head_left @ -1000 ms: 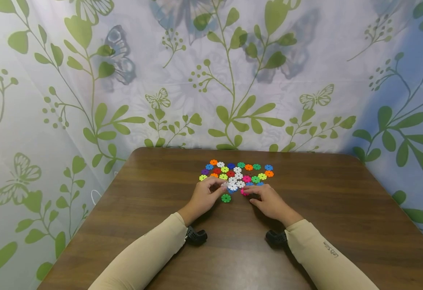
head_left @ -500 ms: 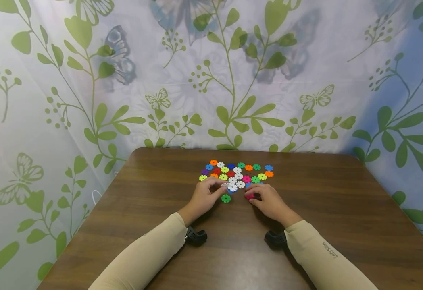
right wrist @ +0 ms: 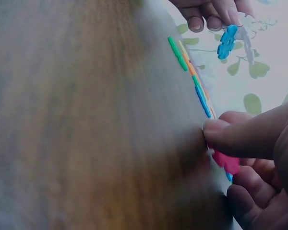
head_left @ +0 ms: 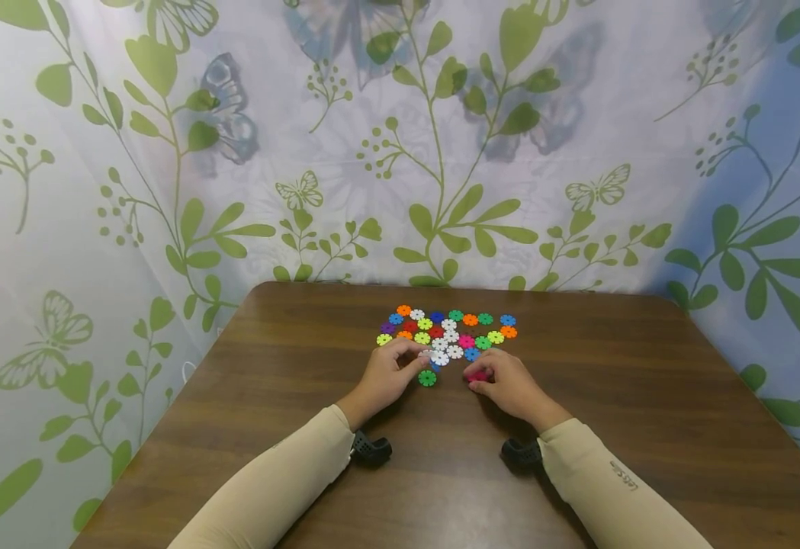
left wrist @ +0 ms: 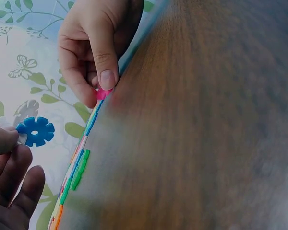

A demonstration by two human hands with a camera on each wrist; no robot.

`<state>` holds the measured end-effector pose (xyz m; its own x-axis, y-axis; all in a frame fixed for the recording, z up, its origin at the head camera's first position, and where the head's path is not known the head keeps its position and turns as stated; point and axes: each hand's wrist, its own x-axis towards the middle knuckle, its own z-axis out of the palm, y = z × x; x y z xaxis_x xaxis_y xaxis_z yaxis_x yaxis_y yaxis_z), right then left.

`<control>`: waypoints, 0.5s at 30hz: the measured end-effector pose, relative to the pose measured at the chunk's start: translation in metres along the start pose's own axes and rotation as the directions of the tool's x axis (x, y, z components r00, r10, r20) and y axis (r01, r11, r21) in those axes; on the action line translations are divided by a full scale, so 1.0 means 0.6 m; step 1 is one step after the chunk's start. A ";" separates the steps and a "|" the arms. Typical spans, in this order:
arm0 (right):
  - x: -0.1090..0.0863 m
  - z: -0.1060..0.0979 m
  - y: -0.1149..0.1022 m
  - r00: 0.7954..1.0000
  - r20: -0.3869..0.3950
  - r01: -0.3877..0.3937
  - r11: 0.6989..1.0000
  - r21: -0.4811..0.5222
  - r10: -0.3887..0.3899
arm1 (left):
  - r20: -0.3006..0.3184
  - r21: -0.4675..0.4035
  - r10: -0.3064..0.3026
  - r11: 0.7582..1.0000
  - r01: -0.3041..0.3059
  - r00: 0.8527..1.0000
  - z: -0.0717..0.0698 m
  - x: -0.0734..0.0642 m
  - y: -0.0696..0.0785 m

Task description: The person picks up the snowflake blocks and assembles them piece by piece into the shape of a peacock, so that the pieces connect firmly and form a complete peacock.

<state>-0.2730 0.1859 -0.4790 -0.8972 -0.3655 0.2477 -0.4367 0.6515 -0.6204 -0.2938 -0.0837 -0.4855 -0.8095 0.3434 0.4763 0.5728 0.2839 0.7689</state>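
Note:
In the head view my left hand [head_left: 391, 369] pinches a white notched, flower-shaped plastic disc [head_left: 439, 357] at the near side of a spread of such discs. A blue disc [left wrist: 36, 131] is joined to white ones in that grip, as the left wrist view shows. My right hand [head_left: 509, 383] pinches a pink disc [right wrist: 226, 161] between thumb and fingers, low at the tabletop. Between the hands, nearer the person, lies a green disc [head_left: 427, 378]. Part of the pink disc is hidden by the fingers.
Several loose discs in orange, purple, yellow, red, white, green and blue lie flat beyond the hands, among them a yellow disc [head_left: 496, 337] at the right. The brown wooden table [head_left: 612, 366] ends at a patterned curtain [head_left: 345, 198]. Black straps [head_left: 372, 448] circle both wrists.
My right hand has slid the pink disc right and toward the person, away from the white discs, and its fingers have closed round it. The left hand keeps its hold, nearly still.

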 end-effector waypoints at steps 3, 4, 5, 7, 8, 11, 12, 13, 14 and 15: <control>-0.001 -0.002 0.002 1.000 -0.004 -0.027 0.999 0.028 0.027 | 0.000 0.008 -0.009 1.000 0.009 1.000 0.000 -0.001 0.001; -0.001 -0.003 0.003 0.999 -0.006 -0.035 0.999 0.040 0.035 | -0.001 0.011 -0.012 1.000 0.012 1.000 0.000 -0.001 0.002; -0.002 -0.004 0.003 0.999 -0.006 -0.041 0.997 0.059 0.041 | -0.001 0.014 -0.013 1.000 0.013 1.000 -0.001 -0.001 0.002; -0.002 -0.006 0.004 0.998 -0.003 -0.059 0.992 0.112 0.060 | 0.000 0.023 -0.017 1.000 0.017 1.000 -0.001 -0.002 0.004; -0.002 -0.006 0.004 0.997 0.000 -0.073 0.987 0.143 0.073 | 0.002 0.026 -0.021 0.999 0.021 1.000 -0.001 -0.002 0.005; -0.001 -0.006 0.002 0.994 0.007 -0.106 0.960 0.258 0.107 | 0.007 0.031 -0.040 0.999 0.039 0.999 0.000 -0.001 0.006; -0.001 -0.006 0.001 0.993 0.007 -0.115 0.947 0.300 0.118 | 0.008 0.032 -0.045 0.999 0.044 0.999 0.000 -0.001 0.006; -0.001 -0.007 -0.001 0.992 0.007 -0.124 0.934 0.336 0.129 | 0.011 0.032 -0.048 0.998 0.048 0.999 0.000 -0.001 0.006; 0.000 -0.007 -0.003 0.991 0.004 -0.126 0.920 0.372 0.135 | 0.015 0.030 -0.051 0.998 0.050 0.999 0.000 -0.001 0.005; 0.000 -0.008 -0.005 0.991 0.001 -0.125 0.906 0.404 0.136 | 0.020 0.032 -0.046 0.998 0.046 0.999 0.000 -0.001 0.005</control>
<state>-0.2723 0.1871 -0.4737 -0.9482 -0.2741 0.1605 -0.2574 0.3670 -0.8939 -0.2916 -0.0829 -0.4835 -0.8324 0.3478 0.4314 0.5390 0.3274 0.7761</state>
